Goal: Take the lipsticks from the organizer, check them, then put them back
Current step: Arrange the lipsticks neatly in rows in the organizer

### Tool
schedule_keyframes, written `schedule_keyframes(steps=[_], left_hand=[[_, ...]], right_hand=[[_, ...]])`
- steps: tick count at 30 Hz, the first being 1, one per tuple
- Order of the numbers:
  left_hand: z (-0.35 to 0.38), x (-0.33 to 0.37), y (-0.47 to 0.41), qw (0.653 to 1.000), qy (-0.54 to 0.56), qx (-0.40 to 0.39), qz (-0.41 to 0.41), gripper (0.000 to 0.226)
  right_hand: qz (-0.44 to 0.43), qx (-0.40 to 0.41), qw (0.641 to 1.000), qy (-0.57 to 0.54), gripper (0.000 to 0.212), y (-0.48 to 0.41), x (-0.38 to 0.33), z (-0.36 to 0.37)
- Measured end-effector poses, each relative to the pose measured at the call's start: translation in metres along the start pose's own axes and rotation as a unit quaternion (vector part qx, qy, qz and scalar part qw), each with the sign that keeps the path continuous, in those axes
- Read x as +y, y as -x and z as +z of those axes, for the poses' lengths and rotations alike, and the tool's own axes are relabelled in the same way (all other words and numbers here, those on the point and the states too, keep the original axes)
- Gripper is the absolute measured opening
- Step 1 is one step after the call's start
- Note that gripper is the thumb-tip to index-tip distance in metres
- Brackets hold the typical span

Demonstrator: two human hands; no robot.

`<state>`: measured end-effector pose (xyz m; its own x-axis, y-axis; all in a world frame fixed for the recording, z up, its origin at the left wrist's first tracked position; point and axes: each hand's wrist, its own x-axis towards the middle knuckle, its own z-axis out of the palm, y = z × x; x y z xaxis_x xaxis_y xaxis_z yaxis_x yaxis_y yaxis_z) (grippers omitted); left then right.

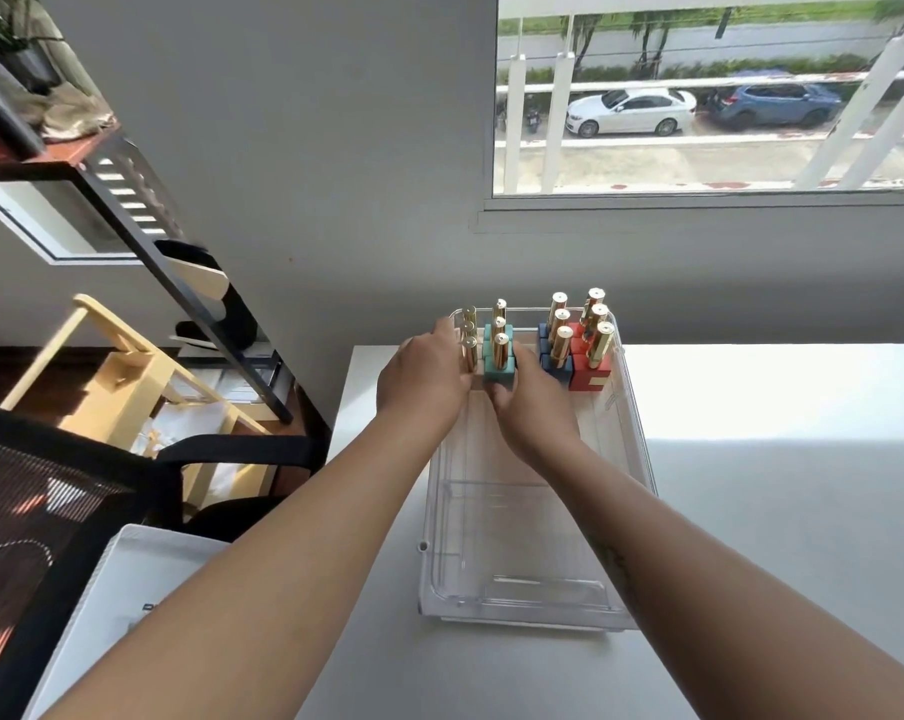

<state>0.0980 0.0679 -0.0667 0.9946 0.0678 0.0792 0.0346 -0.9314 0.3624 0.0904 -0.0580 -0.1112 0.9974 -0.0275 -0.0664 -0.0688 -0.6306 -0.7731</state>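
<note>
- Lipsticks stand upright in four short rows at the far, 12 o'clock end of a clear plastic organizer, which lies lengthwise on a white table.
- Each lipstick has a gold cap above a coloured square base: the leftmost row is mostly hidden by the hand, then come a teal row, a navy row and a red row.
- Rows sit just beside one another, with a small gap between the teal and the navy ones.
- Organizer's near half, toward 6 o'clock, holds only its clear dividers.
- Left hand reaches in at about 11 o'clock, covering the bases of the leftmost row; its fingers curl round the far side of that row, and whether they pinch a lipstick cannot be told.
- Right hand comes in beside it, its thumb lying along the right side of the teal row and a fingertip pressed against the front teal base; the other fingers are bent under the hand and hidden.
- Both forearms stretch from 6 o'clock over the organizer.
- Black mesh chair stands at 8 o'clock, a black metal shelf at 10 o'clock.
- Window at 1 o'clock shows parked cars outside.
</note>
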Motion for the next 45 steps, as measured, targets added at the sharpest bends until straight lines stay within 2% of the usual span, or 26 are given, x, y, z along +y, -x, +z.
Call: schedule_keyframes(steps=[3, 10, 14, 16, 21, 25, 29, 33, 41, 43, 45], left_hand=[[0.001, -0.001, 0.000, 1.000, 0.005, -0.006, -0.003, 0.045], [-0.001, -0.003, 0.002, 1.000, 0.021, -0.009, 0.009, 0.046], [-0.002, -0.005, 0.004, 1.000, 0.017, -0.017, 0.009, 0.042], [-0.003, -0.006, 0.006, 1.000, 0.020, -0.017, 0.007, 0.041], [-0.005, -0.005, 0.010, 1.000, 0.024, -0.012, 0.008, 0.037], [-0.008, -0.003, 0.012, 0.999, 0.033, -0.022, 0.011, 0.041], [-0.011, -0.002, 0.022, 0.998, 0.059, -0.002, 0.008, 0.042], [-0.012, -0.003, 0.035, 0.996, 0.085, 0.011, 0.001, 0.044], [-0.012, 0.000, 0.052, 0.996, 0.091, 0.005, 0.001, 0.039], [-0.011, 0.003, 0.056, 0.996, 0.092, 0.001, -0.002, 0.040], [-0.012, 0.005, 0.059, 0.998, 0.062, 0.021, 0.013, 0.040]], right_hand=[[-0.007, -0.007, 1.000, -0.005, 0.047, -0.002, -0.004, 0.000], [-0.001, 0.002, 1.000, 0.022, 0.048, -0.001, -0.006, 0.001], [-0.039, 0.002, 0.999, 0.013, 0.058, 0.004, -0.008, -0.002], [-0.050, -0.001, 0.999, 0.008, 0.055, 0.007, -0.003, -0.004], [-0.017, -0.016, 1.000, -0.017, 0.052, 0.005, 0.005, -0.005], [-0.034, -0.026, 0.999, -0.017, 0.054, 0.008, 0.002, -0.009], [-0.058, -0.027, 0.998, 0.024, 0.046, 0.021, -0.001, -0.025], [-0.054, -0.018, 0.995, 0.080, 0.047, 0.031, 0.000, -0.042], [-0.051, -0.047, 0.992, 0.105, 0.043, 0.043, 0.001, -0.045], [-0.060, -0.020, 0.994, 0.094, 0.039, 0.044, -0.002, -0.040], [-0.077, 0.042, 0.992, 0.086, 0.027, 0.045, -0.001, -0.039]])
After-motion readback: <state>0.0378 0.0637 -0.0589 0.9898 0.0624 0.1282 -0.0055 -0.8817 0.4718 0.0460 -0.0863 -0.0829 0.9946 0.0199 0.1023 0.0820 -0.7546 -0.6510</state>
